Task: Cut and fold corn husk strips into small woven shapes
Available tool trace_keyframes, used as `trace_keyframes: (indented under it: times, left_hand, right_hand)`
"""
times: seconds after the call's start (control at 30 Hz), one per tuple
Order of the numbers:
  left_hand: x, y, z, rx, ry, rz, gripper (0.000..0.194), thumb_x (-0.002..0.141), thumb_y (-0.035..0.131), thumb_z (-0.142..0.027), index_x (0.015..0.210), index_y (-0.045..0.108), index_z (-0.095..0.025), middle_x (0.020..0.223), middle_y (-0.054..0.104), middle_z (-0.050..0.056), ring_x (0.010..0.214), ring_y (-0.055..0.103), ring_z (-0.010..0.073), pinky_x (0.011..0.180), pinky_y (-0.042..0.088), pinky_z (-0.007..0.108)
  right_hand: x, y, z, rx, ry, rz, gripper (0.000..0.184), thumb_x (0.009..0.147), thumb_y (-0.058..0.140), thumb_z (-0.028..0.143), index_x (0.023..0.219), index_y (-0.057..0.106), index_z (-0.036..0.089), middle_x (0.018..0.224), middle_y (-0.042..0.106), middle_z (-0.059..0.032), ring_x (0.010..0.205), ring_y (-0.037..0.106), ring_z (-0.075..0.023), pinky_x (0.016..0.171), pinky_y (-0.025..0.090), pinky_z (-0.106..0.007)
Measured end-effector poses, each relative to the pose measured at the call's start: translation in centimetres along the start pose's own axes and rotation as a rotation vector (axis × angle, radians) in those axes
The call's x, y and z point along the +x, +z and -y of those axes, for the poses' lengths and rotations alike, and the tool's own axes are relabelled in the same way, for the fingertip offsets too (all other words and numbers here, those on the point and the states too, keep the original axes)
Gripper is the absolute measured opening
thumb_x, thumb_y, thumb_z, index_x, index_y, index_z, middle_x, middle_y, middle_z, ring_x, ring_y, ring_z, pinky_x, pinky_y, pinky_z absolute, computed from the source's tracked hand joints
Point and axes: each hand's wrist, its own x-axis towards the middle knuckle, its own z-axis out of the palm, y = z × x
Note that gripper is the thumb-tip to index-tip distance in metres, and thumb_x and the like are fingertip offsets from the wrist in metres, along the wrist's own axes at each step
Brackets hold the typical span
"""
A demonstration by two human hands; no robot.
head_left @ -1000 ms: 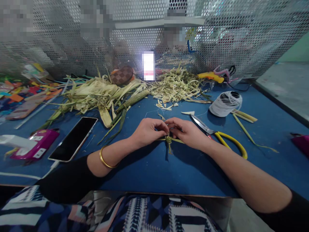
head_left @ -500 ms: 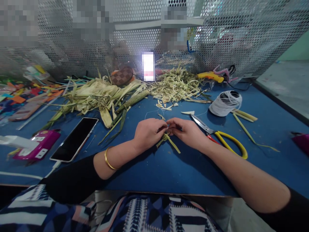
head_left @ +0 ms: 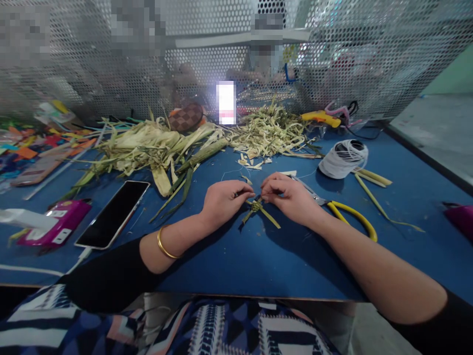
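Pinching knotted leaf [head_left: 254, 206], left hand [head_left: 226, 201], right hand [head_left: 286, 198], checkered pouch [head_left: 186, 117], brand unreadable

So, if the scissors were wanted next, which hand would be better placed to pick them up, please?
Probably the right hand: the scissors lie just beside it, while the left hand is farther away.

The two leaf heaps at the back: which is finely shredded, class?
The right heap, nearer the white thread spool: narrow, curly shreds, whereas the left heap has broad, long leaves.
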Motion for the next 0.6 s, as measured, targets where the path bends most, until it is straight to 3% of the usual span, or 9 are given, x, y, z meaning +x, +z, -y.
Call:
trace_keyframes:
  times: [0.2,0.3,0.4,0.6]
  left_hand:
    - [0.4,-0.3,0.2,-0.014,-0.048,-0.012,0.016,0.084,0.059,-0.029,0.081,0.072,-0.021,0.080,0.073,0.001,0.073,0.063,0.0141,0.066,0.041,0.022]
    - [0.4,-0.2,0.3,0.008,-0.007,-0.006,0.014,0.084,0.059,-0.027,0.081,0.072,-0.021,0.082,0.073,0.001,0.076,0.064,0.0142,0.068,0.041,0.022]
    - [0.3,-0.1,0.4,0.067,0.106,-0.022,0.016,0.086,0.057,-0.027,0.082,0.071,-0.021,0.083,0.073,0.002,0.079,0.065,0.0144,0.071,0.041,0.023]
    - [0.3,0.2,0.9,0.249,0.418,-0.119,0.024,0.092,0.049,-0.029,0.083,0.069,-0.020,0.081,0.073,0.003,0.077,0.064,0.0137,0.069,0.041,0.023]
  right_hand:
    - [0.1,-0.7,-0.1,-0.042,0.023,0.024,0.014,0.078,0.053,0.011,0.066,0.056,0.019,0.078,0.054,-0.0027,0.072,0.052,-0.0153,0.066,0.041,-0.029]
    - [0.1,-0.3,-0.4,-0.009,0.097,-0.004,0.009,0.078,0.056,0.015,0.079,0.063,0.019,0.082,0.056,-0.0034,0.069,0.052,-0.0146,0.063,0.041,-0.029]
    - [0.3,0.3,-0.7,0.053,0.121,-0.002,0.020,0.079,0.057,0.016,0.095,0.068,0.020,0.089,0.059,-0.0048,0.072,0.054,-0.0150,0.066,0.043,-0.030]
    - [0.7,1.0,-1.0,0.135,0.087,0.034,0.016,0.079,0.059,0.017,0.088,0.071,0.020,0.081,0.057,-0.0023,0.075,0.055,-0.0149,0.069,0.042,-0.030]
